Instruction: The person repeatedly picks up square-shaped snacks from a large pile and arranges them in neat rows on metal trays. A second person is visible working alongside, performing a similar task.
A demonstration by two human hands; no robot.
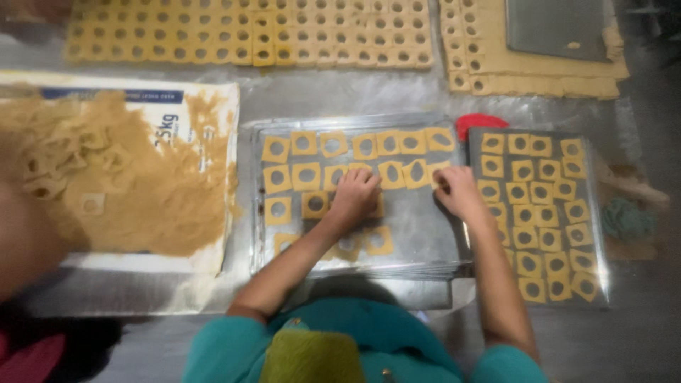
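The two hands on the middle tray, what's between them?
In the head view, between the left hand and right hand lie two square dough pieces with holes, and below them bare metal tray.

The left hand (pixel 353 195) covers the dough squares (pixel 369 207) beneath it, so its grip cannot be made out. The right hand (pixel 457 191) hides whatever its fingertips press. The whole view is soft and blurred. A red thing (pixel 479 122) shows only a sliver behind the right tray (pixel 604 234). The cut dough sheet (pixel 248 32) runs off the top edge. A blurred shape (pixel 21 241) blocks the left edge.
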